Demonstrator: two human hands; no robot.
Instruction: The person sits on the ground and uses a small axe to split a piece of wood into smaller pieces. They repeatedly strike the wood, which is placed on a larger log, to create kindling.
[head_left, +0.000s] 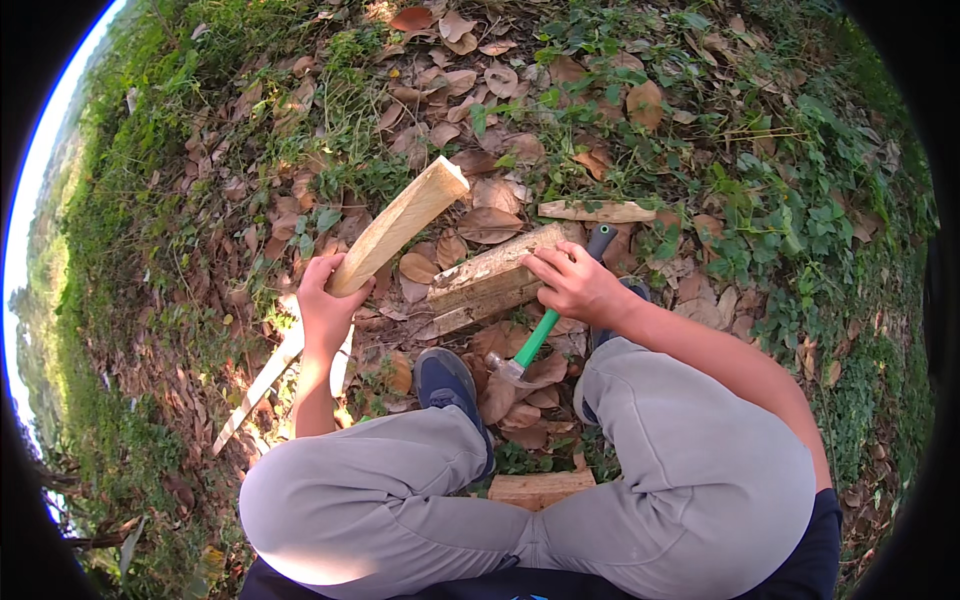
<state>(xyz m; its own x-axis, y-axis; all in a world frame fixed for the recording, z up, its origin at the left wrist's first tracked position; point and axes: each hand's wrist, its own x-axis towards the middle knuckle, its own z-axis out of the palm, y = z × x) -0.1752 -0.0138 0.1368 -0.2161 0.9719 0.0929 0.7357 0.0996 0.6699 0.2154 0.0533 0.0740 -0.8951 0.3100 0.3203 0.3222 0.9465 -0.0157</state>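
My left hand (325,300) is wrapped around the near end of a pale, squared wooden plank (398,226), which tilts up and away over the dry brown leaves (490,222). My right hand (575,283) curls its fingers onto a rough, weathered block of timber (487,280) lying on the ground, seemingly resting there rather than gripping. Just beneath it lies a green-handled claw hammer (535,338), beside my dark blue shoe (445,385).

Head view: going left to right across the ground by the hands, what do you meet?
Thin white slat → left hand gripping a pale plank → weathered block → right hand → hammer's black grip.
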